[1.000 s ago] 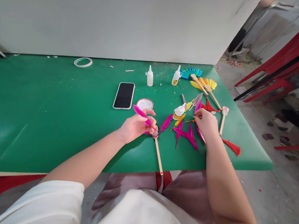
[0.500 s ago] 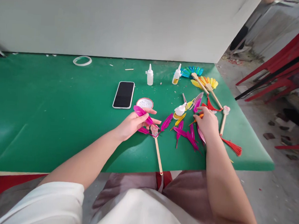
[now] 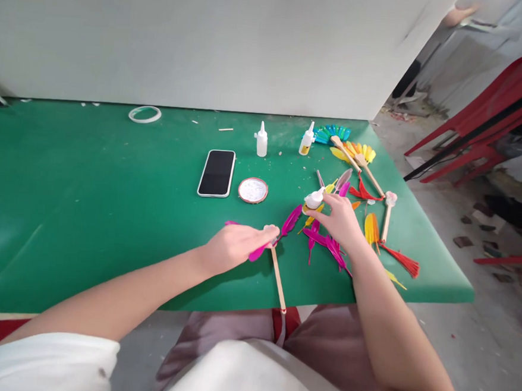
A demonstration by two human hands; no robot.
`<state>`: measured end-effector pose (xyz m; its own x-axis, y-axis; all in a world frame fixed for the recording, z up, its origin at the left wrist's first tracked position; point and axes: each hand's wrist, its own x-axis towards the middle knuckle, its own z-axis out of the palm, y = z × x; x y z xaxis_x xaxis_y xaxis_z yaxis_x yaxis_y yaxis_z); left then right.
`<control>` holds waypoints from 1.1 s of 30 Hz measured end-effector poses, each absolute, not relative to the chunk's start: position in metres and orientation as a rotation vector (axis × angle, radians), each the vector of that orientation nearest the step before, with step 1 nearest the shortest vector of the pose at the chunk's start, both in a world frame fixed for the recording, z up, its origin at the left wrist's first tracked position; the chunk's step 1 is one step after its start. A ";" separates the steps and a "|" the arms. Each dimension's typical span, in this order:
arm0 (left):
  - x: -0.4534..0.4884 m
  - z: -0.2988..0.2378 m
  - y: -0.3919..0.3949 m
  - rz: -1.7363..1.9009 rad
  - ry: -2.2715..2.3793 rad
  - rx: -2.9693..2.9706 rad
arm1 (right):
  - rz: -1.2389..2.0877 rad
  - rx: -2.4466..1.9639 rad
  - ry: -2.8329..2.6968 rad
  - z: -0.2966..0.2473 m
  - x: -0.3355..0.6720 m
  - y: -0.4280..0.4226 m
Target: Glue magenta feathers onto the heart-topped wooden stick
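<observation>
My left hand [image 3: 233,250] is closed on a magenta feather [image 3: 257,253], which pokes out below the fingers. It lies over the head of a fan with a thin wooden handle [image 3: 277,280], hiding most of that head. Another magenta feather [image 3: 291,219] sticks out to the right of the fan head. With thumb and fingers, my right hand [image 3: 337,219] grips a small white glue bottle [image 3: 314,199]. Beneath that hand are several loose magenta feathers [image 3: 329,242] and a yellow one.
Behind my left hand are a round white lid [image 3: 253,190] and a phone [image 3: 216,173]. Two glue bottles [image 3: 262,142] stand farther back. Finished-looking feather fans [image 3: 362,155] and a red tassel [image 3: 402,260] lie at the right. A tape ring [image 3: 144,114] is near the wall.
My left hand has lowered its magenta feather onto the fan head, and the lid is uncovered. My right hand has moved left from the feathers to the glue bottle and taken hold of it.
</observation>
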<state>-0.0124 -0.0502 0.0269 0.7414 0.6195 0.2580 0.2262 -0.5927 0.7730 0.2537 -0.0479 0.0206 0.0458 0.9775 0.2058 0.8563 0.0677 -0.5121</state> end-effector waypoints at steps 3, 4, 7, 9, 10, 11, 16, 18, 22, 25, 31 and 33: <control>-0.010 0.023 -0.044 0.549 0.448 2.267 | 0.402 -1.772 -1.749 0.025 0.249 -0.046; -0.009 0.023 -0.041 0.525 0.399 2.279 | 0.467 -1.729 -1.662 0.029 0.248 -0.045; -0.007 0.027 -0.034 0.519 0.313 2.363 | 0.644 -1.547 -1.396 0.047 0.244 -0.044; -0.008 0.027 -0.032 0.601 0.312 2.478 | 0.753 -1.456 -1.334 0.059 0.241 -0.042; -0.009 0.026 -0.031 0.667 0.330 2.540 | 0.786 -1.439 -1.327 0.064 0.240 -0.041; -0.010 0.024 -0.030 0.744 0.338 2.605 | 0.796 -1.434 -1.321 0.068 0.239 -0.040; -0.011 0.017 -0.024 1.083 0.090 2.953 | 0.766 -1.303 -1.153 0.070 0.230 -0.041; -0.009 0.018 -0.022 1.127 0.043 3.033 | 0.844 -1.167 -1.049 0.066 0.225 -0.042; -0.008 0.023 -0.022 1.152 0.025 3.079 | 1.047 -0.900 -0.867 0.061 0.216 -0.043; -0.008 0.024 -0.025 1.155 0.007 3.077 | 1.128 -0.832 -0.783 0.061 0.213 -0.042; -0.008 0.026 -0.024 1.136 -0.019 3.067 | 1.184 -0.871 -0.766 0.060 0.211 -0.045; -0.007 0.026 -0.024 1.128 -0.021 3.069 | 1.145 -0.880 -0.802 0.058 0.210 -0.046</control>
